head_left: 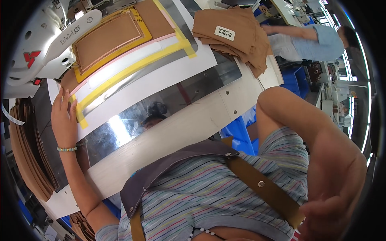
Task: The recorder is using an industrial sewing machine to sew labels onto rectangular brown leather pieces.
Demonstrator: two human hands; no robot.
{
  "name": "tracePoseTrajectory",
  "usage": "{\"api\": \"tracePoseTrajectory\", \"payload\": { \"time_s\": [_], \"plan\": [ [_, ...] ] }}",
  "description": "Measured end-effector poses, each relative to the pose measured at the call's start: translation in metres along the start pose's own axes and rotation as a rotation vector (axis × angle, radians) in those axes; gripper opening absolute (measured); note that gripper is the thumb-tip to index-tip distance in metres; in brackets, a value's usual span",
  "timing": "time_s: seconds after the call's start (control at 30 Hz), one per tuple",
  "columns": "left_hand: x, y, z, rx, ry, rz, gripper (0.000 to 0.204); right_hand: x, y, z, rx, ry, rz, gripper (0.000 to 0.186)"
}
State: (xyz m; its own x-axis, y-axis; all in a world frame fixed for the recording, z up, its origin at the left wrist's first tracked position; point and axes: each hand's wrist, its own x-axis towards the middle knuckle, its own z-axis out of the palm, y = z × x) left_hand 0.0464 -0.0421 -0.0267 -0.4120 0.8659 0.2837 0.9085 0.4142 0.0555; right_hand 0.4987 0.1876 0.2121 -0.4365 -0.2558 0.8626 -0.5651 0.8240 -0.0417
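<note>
My left hand (64, 120) lies with fingers stretched out at the near left corner of a sewing template. Its fingertips touch the brown fabric piece (70, 80) and the yellow tape there. The template has a yellow-edged frame (145, 35) around a brown panel (107, 39), with yellow tape (132, 69) along a clear strip, and it sits on a white sheet (161, 76). The white sewing machine head (52, 36) stands over its left end. My right hand (335, 180) is raised close to the camera at the lower right, away from the table; its fingers are partly hidden and blurred.
A stack of brown fabric pieces (229, 30) with a white label lies at the back right. More brown pieces (30, 148) are piled at the far left. Blue bins (237, 134) stand below the table edge. Another person (305, 42) works at the far right.
</note>
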Motion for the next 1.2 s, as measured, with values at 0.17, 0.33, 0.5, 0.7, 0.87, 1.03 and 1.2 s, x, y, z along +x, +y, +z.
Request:
{"api": "tracePoseTrajectory", "payload": {
  "time_s": [0.17,0.33,0.5,0.7,0.87,1.03,1.2],
  "plan": [
    [0.011,0.003,0.002,-0.010,-0.003,0.037,0.046,-0.033,0.075,0.018,-0.653,0.026,0.205,0.019],
    [0.002,-0.012,0.000,-0.012,-0.002,0.035,0.046,-0.128,0.186,0.018,-0.744,-0.625,1.088,0.024],
    [0.006,-0.017,-0.020,-0.165,-0.023,0.036,0.048,-0.169,0.219,0.006,-0.714,-0.669,1.202,0.022],
    [0.025,-0.022,-0.027,-0.175,-0.034,0.125,0.046,-0.092,0.240,0.056,-0.235,-0.385,1.083,0.017],
    [0.049,-0.026,-0.003,-0.169,-0.050,0.155,0.045,-0.071,0.285,0.173,-0.473,-0.520,0.476,0.014],
    [0.070,-0.036,0.026,-0.206,-0.018,0.196,0.043,-0.062,0.299,0.267,-0.394,-0.436,0.338,0.014],
    [0.087,-0.039,0.043,-0.240,-0.015,0.169,0.041,-0.054,0.308,0.298,-0.229,-0.563,0.366,0.014]
  ]
}}
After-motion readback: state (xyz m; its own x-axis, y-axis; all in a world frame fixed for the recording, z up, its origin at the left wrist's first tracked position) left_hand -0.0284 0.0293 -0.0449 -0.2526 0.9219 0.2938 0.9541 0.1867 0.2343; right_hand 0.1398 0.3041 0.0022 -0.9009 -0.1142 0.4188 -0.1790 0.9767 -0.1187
